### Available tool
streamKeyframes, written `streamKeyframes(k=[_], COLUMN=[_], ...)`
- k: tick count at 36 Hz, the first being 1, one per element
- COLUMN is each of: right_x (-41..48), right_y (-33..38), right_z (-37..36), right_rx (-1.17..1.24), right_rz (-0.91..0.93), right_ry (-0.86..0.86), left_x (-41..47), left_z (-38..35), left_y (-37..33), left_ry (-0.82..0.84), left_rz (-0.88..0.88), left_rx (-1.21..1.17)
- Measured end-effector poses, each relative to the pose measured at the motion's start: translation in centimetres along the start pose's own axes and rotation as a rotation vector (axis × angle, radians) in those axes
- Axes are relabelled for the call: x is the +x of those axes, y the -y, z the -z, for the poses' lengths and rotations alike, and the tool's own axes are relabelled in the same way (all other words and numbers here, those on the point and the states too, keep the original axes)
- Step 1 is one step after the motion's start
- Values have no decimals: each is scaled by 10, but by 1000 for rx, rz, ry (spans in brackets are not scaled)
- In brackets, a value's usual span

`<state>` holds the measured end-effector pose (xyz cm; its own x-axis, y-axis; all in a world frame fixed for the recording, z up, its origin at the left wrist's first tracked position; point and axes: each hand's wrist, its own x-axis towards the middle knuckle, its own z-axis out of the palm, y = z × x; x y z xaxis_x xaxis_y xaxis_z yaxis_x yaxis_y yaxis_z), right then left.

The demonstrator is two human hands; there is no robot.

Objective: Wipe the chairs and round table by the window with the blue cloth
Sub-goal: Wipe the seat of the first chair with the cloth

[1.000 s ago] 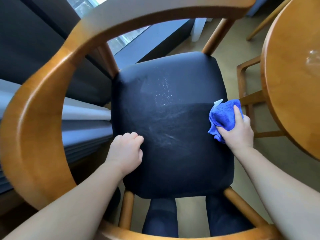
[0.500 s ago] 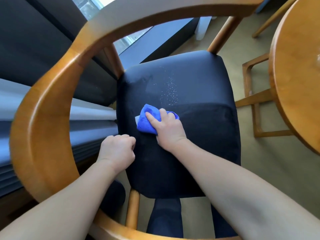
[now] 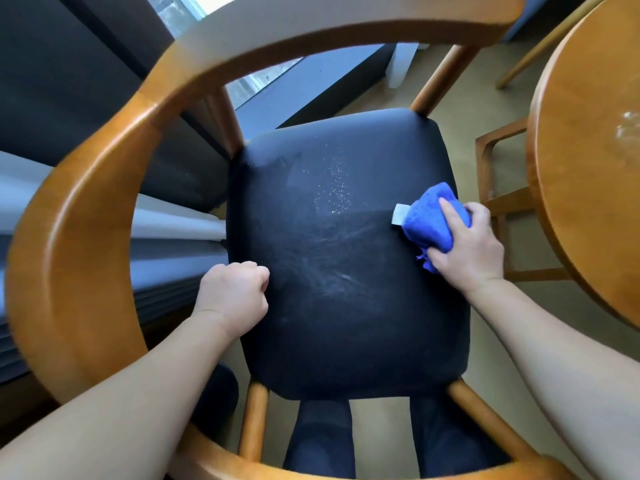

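Seat-wiping stroke: right hand (image 3: 467,242), clutching the bunched blue cloth (image 3: 431,220), has swept back from the seat's left side to its right edge. Left hand (image 3: 232,297), fisted and empty, stays braced on the black seat (image 3: 346,306). Droplets (image 3: 334,188) farther back probably await wiping; round table (image 3: 588,168) stands right.

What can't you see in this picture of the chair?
All in the head view:
- Round table: cut off by the right edge.
- Seat under the blue cloth: hidden by the cloth and right hand.
- Left hand: fist closed, so its palm is hidden.
- Window: mostly blocked by the chair's wooden backrest.
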<state>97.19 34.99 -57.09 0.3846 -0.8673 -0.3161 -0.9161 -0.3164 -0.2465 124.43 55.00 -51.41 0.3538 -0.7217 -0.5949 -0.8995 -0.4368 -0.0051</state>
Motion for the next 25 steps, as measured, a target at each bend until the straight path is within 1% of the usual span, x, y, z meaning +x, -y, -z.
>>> streamKeyframes(k=[3, 7, 8, 10, 11, 14, 17, 18, 21, 23, 25], right_x=[11, 33, 40, 43, 41, 33, 32, 46, 55, 59, 62], right_y=[48, 133, 151, 181, 189, 187, 169, 163, 162, 163, 150], right_z=[-9, -33, -39, -47, -52, -63, -68, -75, -71, -58, -51], right_rx=[59, 111, 91, -68, -145, -190, -191, -167, -162, -194, -176], right_rz=[133, 392, 422, 400, 393, 414, 504, 546, 573, 571, 549], right_ry=[-51, -80, -56, 69, 94, 109, 50, 45, 141, 162, 151], left_x=[1, 2, 3, 2, 1, 1, 1, 12, 22, 26, 26], left_z=[0, -1, -2, -3, -4, -6, -9, -12, -9, -6, -4], left_y=[0, 1, 2, 2, 1, 2, 2, 1, -2, 0, -1], left_ry=[-23, -37, -49, -59, -66, -123, -141, -144, -94, -67, -34], left_rz=[15, 12, 12, 6, 3, -22, -68, -56, 7, 21, 30], left_rx=[-31, -30, -41, -68, -71, -107, -113, -104, -80, -72, -51])
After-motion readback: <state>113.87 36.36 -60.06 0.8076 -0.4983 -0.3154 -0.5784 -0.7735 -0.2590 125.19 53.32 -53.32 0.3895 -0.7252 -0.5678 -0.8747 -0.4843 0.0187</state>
